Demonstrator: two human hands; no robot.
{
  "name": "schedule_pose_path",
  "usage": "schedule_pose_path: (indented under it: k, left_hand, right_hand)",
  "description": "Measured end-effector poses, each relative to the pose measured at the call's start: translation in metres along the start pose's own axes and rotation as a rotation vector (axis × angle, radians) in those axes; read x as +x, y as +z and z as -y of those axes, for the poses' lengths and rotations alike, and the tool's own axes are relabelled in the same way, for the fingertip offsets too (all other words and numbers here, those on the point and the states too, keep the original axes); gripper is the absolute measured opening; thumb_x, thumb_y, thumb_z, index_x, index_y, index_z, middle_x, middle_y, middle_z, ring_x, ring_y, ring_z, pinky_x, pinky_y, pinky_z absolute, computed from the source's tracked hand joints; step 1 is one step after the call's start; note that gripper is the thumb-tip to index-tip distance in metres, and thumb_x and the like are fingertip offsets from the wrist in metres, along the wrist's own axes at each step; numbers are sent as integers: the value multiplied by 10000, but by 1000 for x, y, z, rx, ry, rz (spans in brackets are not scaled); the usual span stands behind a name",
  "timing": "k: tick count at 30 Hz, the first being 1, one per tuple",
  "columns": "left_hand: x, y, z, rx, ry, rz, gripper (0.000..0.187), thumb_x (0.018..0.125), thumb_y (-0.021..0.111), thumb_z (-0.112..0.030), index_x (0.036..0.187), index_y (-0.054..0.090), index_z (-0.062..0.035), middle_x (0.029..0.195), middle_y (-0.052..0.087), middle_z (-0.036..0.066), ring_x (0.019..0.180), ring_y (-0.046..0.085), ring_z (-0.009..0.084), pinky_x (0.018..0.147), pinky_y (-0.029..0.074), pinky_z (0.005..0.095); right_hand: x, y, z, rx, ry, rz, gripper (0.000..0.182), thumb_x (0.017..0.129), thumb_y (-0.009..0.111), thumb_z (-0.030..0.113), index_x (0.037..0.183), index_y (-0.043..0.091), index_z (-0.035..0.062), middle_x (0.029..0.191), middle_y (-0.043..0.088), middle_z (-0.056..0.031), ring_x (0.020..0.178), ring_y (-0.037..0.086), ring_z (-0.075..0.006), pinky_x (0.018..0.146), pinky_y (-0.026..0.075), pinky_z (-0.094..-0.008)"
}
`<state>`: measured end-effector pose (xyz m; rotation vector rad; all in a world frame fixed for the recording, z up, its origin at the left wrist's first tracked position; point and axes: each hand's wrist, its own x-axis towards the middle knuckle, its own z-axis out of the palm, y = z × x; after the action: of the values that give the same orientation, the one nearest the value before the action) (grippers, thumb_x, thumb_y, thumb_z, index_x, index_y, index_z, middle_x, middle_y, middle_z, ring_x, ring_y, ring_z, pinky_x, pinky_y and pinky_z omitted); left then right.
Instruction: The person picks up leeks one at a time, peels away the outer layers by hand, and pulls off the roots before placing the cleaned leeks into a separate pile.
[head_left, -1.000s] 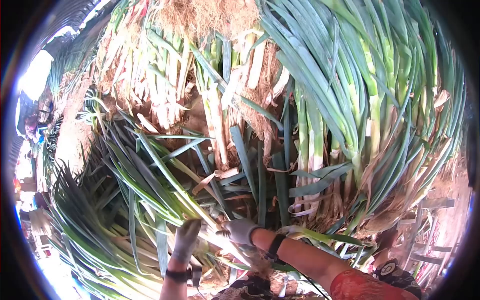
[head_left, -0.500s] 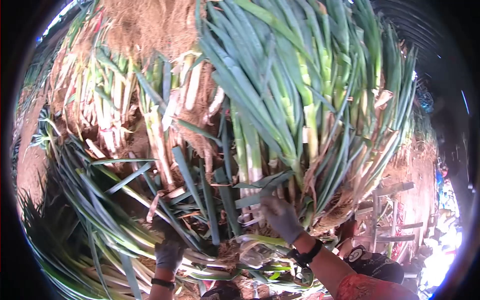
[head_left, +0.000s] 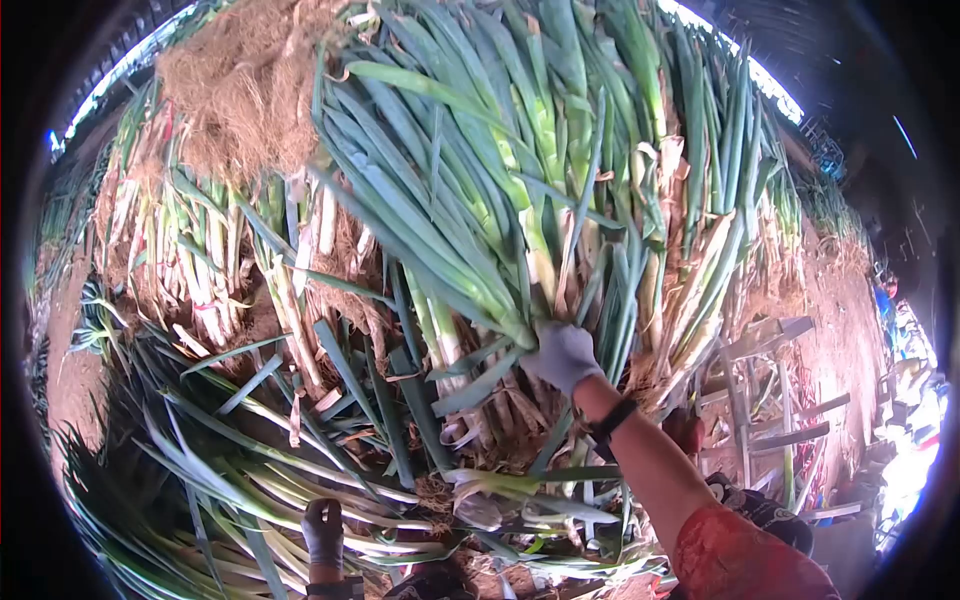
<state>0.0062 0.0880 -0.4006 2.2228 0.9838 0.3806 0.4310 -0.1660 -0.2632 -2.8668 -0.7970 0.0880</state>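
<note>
My right hand (head_left: 562, 357), in a light glove, is closed round the lower stems of large green onions (head_left: 480, 270) in the upright bundle in front of me. Their long green leaves fan up and away, and the fingertips are partly hidden among the stalks. My left hand (head_left: 322, 530), also gloved, is low on the left with its fingers curled in; no stalk shows coming out of it. It is over loose green onions (head_left: 270, 480) lying sideways, their pale stems pointing right. A rooty stem end (head_left: 435, 500) lies between the hands.
Hairy brown roots (head_left: 240, 90) of stacked green onions are at the upper left. More bundles (head_left: 205, 270) stand behind on the left. A wooden rack (head_left: 770, 420) is at the right, beside bare soil (head_left: 840, 320). Cut leaves lie among the stalks.
My right hand has moved up and forward onto the upright stalks. My left hand has drawn back and down, its fingers now curled. The view has shifted somewhat.
</note>
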Motion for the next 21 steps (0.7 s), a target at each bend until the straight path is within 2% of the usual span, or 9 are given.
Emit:
schedule_pose_path:
  k: [2, 7, 9, 11, 13, 15, 19, 20, 21]
  left_hand:
    - [6, -20, -70, -265, -128, 54, 93, 820, 649, -79, 866, 669, 0, 812, 666, 125, 747, 640, 238, 707, 501, 317]
    - [32, -83, -209, -303, 312, 50, 95, 785, 665, -2, 881, 672, -4, 834, 677, 106, 753, 637, 199, 724, 494, 310]
    - [32, -115, -268, -411, 356, 58, 105, 803, 652, -4, 905, 678, 5, 855, 671, 71, 753, 617, 142, 718, 485, 268]
    - [25, -150, -324, -470, 431, 142, 160, 822, 642, -22, 977, 663, 9, 843, 648, 46, 747, 596, 116, 706, 481, 249]
    - [-4, -183, -388, -651, 339, 233, 275, 828, 661, -80, 1086, 625, 4, 853, 624, 39, 748, 575, 103, 699, 477, 247]
    - [-31, -202, -423, -735, 554, 294, 358, 787, 704, -122, 1100, 590, 8, 911, 610, 48, 772, 557, 100, 691, 467, 245]
    - [-90, -203, -466, -887, 661, 23, 325, 836, 681, -116, 1108, 562, 18, 950, 625, 87, 789, 589, 157, 724, 484, 276]
    - [-102, -202, -469, -994, 623, 79, 344, 842, 695, -145, 1112, 559, 19, 963, 629, 94, 801, 596, 163, 726, 493, 284]
    - [-111, -200, -469, -1104, 580, 139, 365, 847, 710, -174, 1116, 556, 19, 975, 633, 101, 812, 604, 170, 728, 502, 292]
  right_hand:
    - [-25, -28, 2, 132, -68, 10, 386, 700, 683, 361, 930, 610, 59, 838, 665, -170, 791, 654, -354, 706, 513, -448]
    - [-63, -90, 31, 618, -266, -326, 419, 715, 720, 324, 978, 592, 25, 759, 647, -182, 699, 646, -358, 625, 513, -432]
    - [-89, -134, 50, 825, -300, -271, 429, 717, 730, 266, 1025, 562, 20, 755, 643, -190, 706, 648, -360, 629, 513, -422]
    - [-114, -172, 59, 735, -465, -353, 466, 730, 756, 242, 1073, 528, 23, 768, 647, -185, 710, 662, -335, 638, 523, -406]
    - [-150, -212, 69, 822, -587, -412, 467, 734, 769, 247, 1068, 533, 22, 792, 653, -171, 702, 664, -327, 642, 530, -399]
    - [-193, -249, 82, 866, -589, -373, 476, 717, 794, 197, 1103, 569, 30, 887, 635, -171, 769, 658, -296, 675, 520, -359]
    - [-267, -287, 88, 928, -706, -442, 560, 710, 808, 223, 1158, 552, 5, 962, 631, -173, 795, 662, -277, 699, 521, -358]
    - [-274, -294, 75, 951, -719, -187, 614, 771, 770, 358, 1217, 538, 6, 1003, 648, -138, 811, 662, -218, 668, 515, -313]
    - [-285, -301, 64, 959, -721, -197, 614, 771, 770, 358, 1217, 538, 6, 1003, 648, -138, 811, 662, -218, 668, 515, -313]
